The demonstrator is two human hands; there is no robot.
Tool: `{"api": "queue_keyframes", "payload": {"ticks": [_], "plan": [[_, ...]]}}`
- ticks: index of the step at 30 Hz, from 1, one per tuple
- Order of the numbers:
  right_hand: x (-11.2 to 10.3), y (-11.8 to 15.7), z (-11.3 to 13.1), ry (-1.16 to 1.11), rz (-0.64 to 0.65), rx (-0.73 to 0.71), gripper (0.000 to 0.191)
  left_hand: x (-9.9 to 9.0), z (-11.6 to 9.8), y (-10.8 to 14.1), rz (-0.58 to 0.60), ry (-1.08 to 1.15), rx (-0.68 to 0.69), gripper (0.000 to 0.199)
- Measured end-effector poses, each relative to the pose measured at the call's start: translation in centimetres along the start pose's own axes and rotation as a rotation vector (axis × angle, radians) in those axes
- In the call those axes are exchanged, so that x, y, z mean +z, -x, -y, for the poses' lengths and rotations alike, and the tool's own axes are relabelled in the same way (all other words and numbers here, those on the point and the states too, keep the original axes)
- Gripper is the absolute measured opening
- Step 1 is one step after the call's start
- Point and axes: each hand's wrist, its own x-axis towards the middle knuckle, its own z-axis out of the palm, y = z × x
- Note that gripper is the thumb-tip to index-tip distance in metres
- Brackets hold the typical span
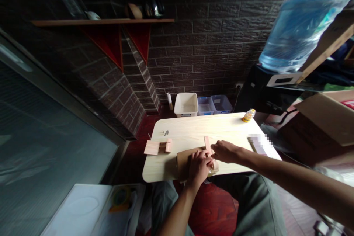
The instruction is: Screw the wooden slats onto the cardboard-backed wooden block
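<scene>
A pale wooden table [188, 127] stands before me. Near its front edge lies a brown cardboard piece [183, 162]. My left hand [199, 164] rests over the right part of the cardboard, fingers bent against a light wooden piece [207, 143]. Close against it, my right hand [220, 151] is closed at the same wooden piece; whatever its fingers grip is too small to make out. A curved wooden bit [215, 166] shows just below the hands. On the table's left sits another wooden assembly [152, 147], with small dark screws or pins [166, 132] behind it.
At the table's back right is a small yellow-capped jar [249, 115]; a flat booklet [257, 145] lies at the right. Beyond the back edge are a white bin [186, 104] and blue bins [221, 104]. An open white case [91, 206] is at lower left.
</scene>
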Motion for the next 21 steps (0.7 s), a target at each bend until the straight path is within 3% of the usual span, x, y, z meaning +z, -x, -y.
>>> {"api": "queue_keyframes", "payload": {"ticks": [3,8,13,21], "plan": [[-0.4,0.0,0.3,0.001,0.092,0.098,0.029,0.0,0.0,0.0,-0.009,0.004,0.002,0.017],[-1.2,0.5,1.5,-0.021,0.101,0.149,0.026,0.0,-0.1,0.0,-0.013,0.007,-0.008,0.015],[-2.3,1.1,1.9,-0.023,0.094,0.046,0.034,0.0,-0.3,-0.1,-0.044,0.007,-0.004,0.016],[-2.1,0.7,0.9,0.053,0.093,-0.068,0.022,-0.1,-0.2,0.1,-0.043,0.005,-0.014,0.02]]}}
